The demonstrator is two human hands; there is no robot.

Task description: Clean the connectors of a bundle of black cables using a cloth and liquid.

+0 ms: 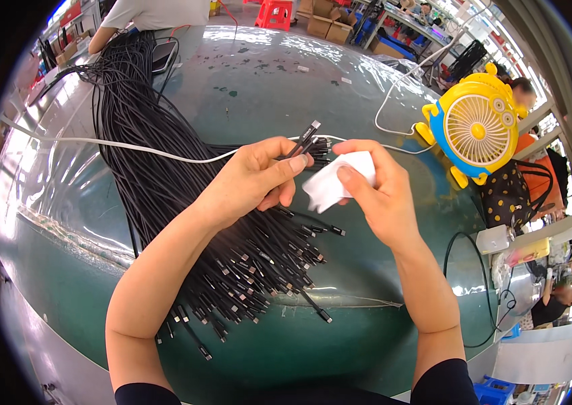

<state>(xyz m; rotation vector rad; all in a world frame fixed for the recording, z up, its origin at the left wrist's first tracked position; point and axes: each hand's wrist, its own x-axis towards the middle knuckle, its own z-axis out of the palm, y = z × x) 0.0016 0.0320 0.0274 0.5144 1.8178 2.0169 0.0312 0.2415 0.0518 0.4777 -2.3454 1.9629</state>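
Note:
Between thumb and fingers of my left hand [259,172] is the end of a black cable, its metal-tipped plug [311,128] pointing up and away from me. My right hand [384,192] pinches a crumpled white cloth or tissue [340,181], just right of the plug and apart from it. Under my left hand and forearm lies a thick bundle of black cables [157,142]. Its many plug ends fan out over the green tabletop toward me, and a few more plugs show behind my hands.
A yellow and blue cartoon-shaped fan [478,128] stands at the right, its white cord [164,155] crossing the cable bundle. A phone [163,57] lies by the bundle's far end, near another person [157,13]. A loose black cable [449,270] loops over the right table edge [485,351].

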